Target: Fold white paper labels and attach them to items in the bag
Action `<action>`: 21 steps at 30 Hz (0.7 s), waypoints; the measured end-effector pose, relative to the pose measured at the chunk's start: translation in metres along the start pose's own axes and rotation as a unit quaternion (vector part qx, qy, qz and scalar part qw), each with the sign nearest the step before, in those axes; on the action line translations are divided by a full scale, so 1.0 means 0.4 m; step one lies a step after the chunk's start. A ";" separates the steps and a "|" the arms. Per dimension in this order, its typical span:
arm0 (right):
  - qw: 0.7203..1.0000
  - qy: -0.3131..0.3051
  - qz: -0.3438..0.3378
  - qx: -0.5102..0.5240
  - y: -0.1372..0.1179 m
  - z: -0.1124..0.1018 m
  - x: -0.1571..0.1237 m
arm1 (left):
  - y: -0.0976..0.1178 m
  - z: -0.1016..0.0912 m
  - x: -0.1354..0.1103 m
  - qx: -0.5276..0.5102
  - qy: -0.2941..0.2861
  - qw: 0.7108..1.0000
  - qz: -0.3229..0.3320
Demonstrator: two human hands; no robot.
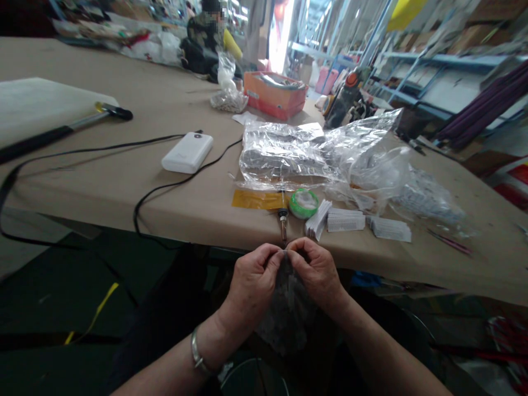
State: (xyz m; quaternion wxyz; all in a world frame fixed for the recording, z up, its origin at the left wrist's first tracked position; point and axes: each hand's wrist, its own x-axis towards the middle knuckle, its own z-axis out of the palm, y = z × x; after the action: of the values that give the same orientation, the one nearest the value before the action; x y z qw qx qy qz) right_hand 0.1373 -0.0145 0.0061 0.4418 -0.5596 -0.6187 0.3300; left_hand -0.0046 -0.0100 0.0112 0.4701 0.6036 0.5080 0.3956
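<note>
In front of the table edge, my left hand (pixel 251 281) and my right hand (pixel 318 272) meet fingertip to fingertip. Both are closed in a pinch on the upper edge of a clear plastic bag (pixel 287 316), which hangs down between my wrists. Just beyond my fingertips, a soldering-iron-like tool (pixel 282 215) with a copper-coloured tip points toward me over the table edge. A strip of amber tape (pixel 256 199) lies at its left. On its right are a green-rimmed tape roll (pixel 304 203) and stacks of small white printed labels (pixel 345 220).
Large clear plastic bags (pixel 289 151) spread behind the tool. A white power bank (pixel 188 153) and a black cable (pixel 165 187) lie left. Farther back are an orange box (pixel 275 96) and a seated person (pixel 204 41). Tweezers (pixel 449 242) lie at right.
</note>
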 end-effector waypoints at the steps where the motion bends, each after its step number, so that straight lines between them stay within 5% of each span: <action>1: 1.000 0.001 -0.003 -0.002 0.000 0.000 0.000 | 0.000 0.000 0.001 0.003 0.001 1.000 0.002; 21: 0.998 0.030 -0.035 -0.039 0.005 0.005 0.011 | -0.014 0.005 0.025 -0.012 0.019 0.999 0.023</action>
State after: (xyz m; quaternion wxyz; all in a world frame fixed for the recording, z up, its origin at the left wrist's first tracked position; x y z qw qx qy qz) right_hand 0.1366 -0.0097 0.0041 0.4495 -0.5640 -0.6367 0.2729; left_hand -0.0022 -0.0001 0.0054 0.4580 0.6017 0.4986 0.4237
